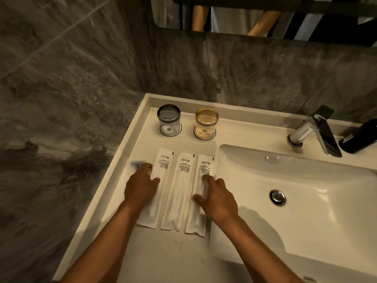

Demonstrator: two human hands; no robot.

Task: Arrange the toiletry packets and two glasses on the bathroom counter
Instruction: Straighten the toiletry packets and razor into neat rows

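Fingers, right: fingertips (pixel 208 178) spread flat on the rightmost long white paper packet (pixel 201 193), thumb splayed toward the middle packet; pressing, not pinching.
Fingers, left: curled over a blurred fourth white packet (pixel 135 163) at the far left of the row; blur hid whether they gripped it or only pushed it.
Right hand (pixel 217 199): lay over the lower middle of its packet, just beside the basin edge.
Left hand (pixel 140 186): covered part of the left white printed packet (pixel 161 176).
Middle white printed packet (pixel 179 190): untouched, parallel to its neighbours, narrow gaps either side.
White ceramic counter (pixel 155 252): packets lay in a row left of the oval sink basin (pixel 295 190).
Glasses: grey-tinted glass (pixel 169 119) and amber-tinted glass (pixel 206 123), each inverted on a round paper coaster, side by side behind the packets, near the back rim.
Chrome tap (pixel 314 133): further right, well apart from the work.
Step, judged: squaring the packet row; glasses looked placed.
Next move, judged: slide the blurred packet parallel with the others, tops level, equal gaps; keep the right packet clear of the basin edge.
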